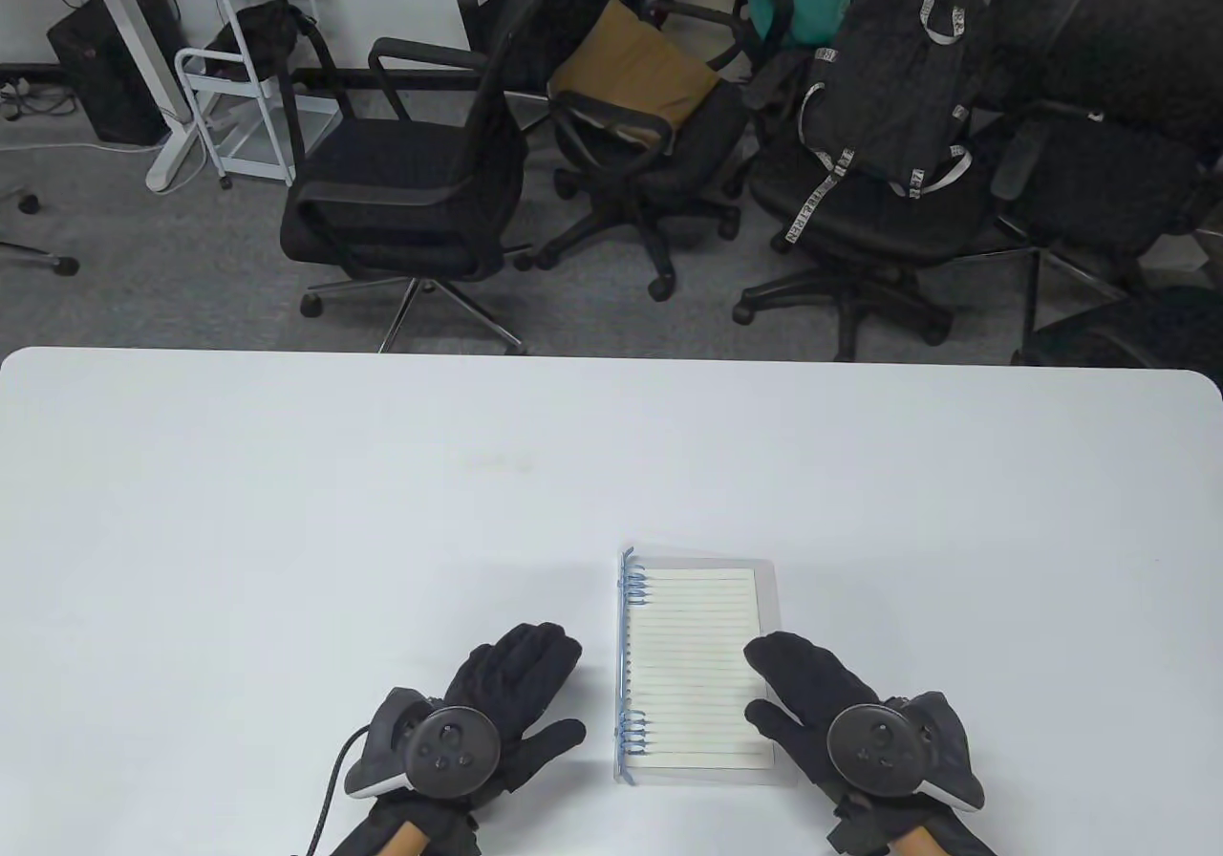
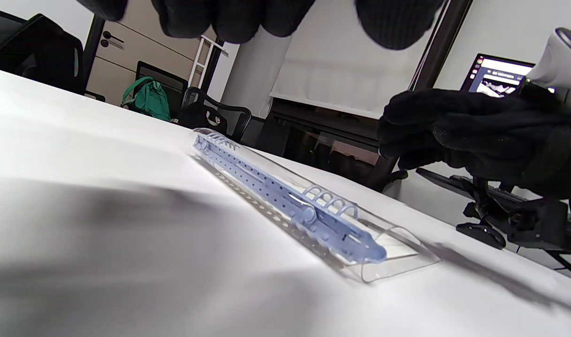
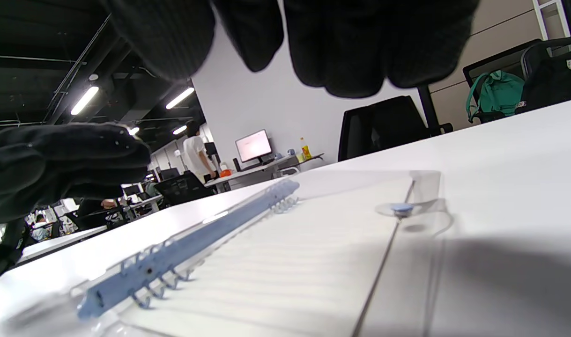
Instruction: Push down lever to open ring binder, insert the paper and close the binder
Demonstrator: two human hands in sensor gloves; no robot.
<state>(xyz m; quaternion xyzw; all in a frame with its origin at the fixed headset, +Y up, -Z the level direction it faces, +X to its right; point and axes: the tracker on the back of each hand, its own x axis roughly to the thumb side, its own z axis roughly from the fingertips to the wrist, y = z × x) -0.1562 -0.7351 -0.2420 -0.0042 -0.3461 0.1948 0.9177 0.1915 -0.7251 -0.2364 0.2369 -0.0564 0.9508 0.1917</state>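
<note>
In the table view, a clear-covered ring binder (image 1: 696, 667) lies on the white desk (image 1: 382, 512) in the lower middle of the frame, its blue ring spine (image 1: 626, 670) along its left edge and lined paper (image 1: 693, 665) showing under the cover. The left hand (image 1: 502, 703) sits just left of the spine, apart from it, fingers straight and spread, holding nothing. The right hand (image 1: 812, 703) is at the binder's lower right corner, its straight fingers lying over the cover's right edge; whether they press on it cannot be told here.

In the left wrist view, the binder (image 2: 313, 210) runs from centre toward lower right, blue spine (image 2: 290, 196) nearest the camera. The left hand's fingertips (image 2: 248, 18) hang at the top edge, clear of the desk (image 2: 79, 164). The right hand (image 2: 477, 135) hovers at the right, above the binder's far side, fingers extended.

In the right wrist view, the paper (image 3: 290, 262) fills the lower centre, spine (image 3: 191, 243) crossing diagonally at left. The right hand's fingertips (image 3: 351, 47) hang from the top; the left hand (image 3: 55, 164) floats at the left edge beyond the spine.
</note>
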